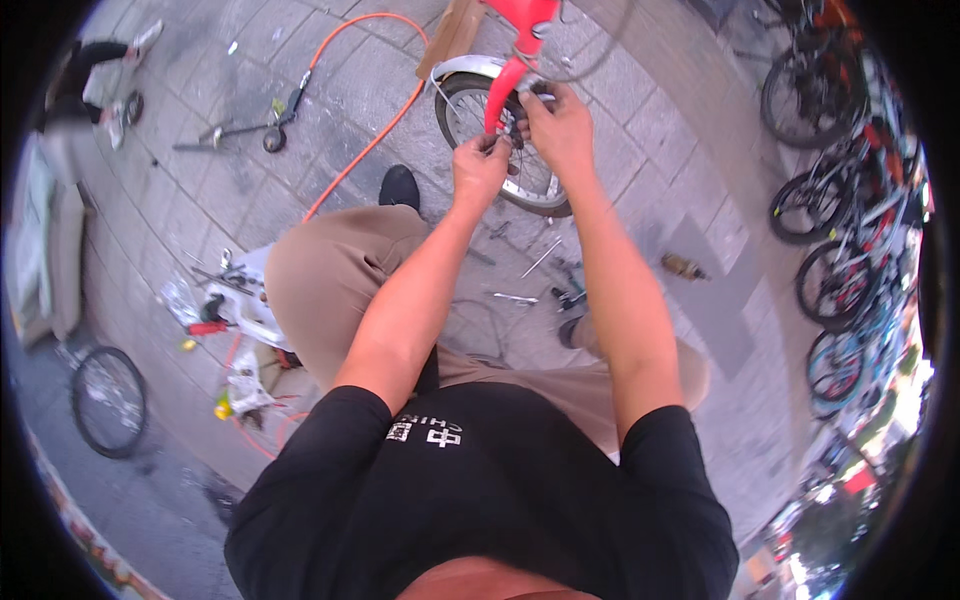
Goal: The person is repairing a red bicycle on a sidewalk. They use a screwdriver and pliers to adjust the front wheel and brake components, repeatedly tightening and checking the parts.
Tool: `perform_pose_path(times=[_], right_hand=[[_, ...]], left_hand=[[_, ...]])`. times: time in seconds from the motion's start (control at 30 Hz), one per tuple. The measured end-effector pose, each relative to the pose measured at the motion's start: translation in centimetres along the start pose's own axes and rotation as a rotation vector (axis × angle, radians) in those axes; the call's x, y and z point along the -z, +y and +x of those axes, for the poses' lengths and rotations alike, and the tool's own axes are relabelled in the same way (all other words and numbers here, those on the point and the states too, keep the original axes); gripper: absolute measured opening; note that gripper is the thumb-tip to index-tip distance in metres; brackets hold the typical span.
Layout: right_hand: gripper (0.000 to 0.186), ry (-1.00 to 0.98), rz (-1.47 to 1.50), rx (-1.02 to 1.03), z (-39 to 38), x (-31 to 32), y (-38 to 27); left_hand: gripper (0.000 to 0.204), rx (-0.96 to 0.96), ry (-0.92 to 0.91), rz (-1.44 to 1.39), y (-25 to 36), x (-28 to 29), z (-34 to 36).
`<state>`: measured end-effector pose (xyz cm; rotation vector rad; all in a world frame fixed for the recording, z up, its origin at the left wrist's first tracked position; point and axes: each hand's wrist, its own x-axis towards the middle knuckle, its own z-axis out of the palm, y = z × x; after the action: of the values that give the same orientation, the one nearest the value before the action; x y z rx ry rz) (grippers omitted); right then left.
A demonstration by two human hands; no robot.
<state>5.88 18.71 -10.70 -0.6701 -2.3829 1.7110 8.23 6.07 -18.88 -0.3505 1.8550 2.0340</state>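
Observation:
A red bicycle fork (505, 85) stands over a wheel (537, 200) with a silver mudguard (462, 64). My left hand (482, 168) is closed at the fork's lower end by the hub, its fingertips pinching something small I cannot make out. My right hand (555, 130) is higher, just right of the fork, fingers closed on something partly hidden near the mudguard. A grey cable (590, 72) loops above it. A thin metal rod (540, 257) and a wrench (515, 297) lie on the paving below.
Parked bicycles (830, 280) line the right. An orange hose (360, 140) crosses the paving past a scooter-like part (275, 140). A tray of tools (245, 310) sits by my left knee, a loose wheel (108, 400) farther left. Another person's legs (95, 85) show at upper left.

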Motion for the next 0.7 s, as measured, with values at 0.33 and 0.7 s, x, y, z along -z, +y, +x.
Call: perform_pose_path(times=[0.33,0.7], right_hand=[[0.04,-0.289,-0.285,0.055,3.9,4.1,-0.4],[0.028,-0.374,-0.132,-0.042,4.8,4.7,-0.9]], left_hand=[[0.031,-0.187,0.096,0.431,1.4,0.5,-0.7],[0.031,-0.153,0.007,0.394,1.5,1.1,0.4]])
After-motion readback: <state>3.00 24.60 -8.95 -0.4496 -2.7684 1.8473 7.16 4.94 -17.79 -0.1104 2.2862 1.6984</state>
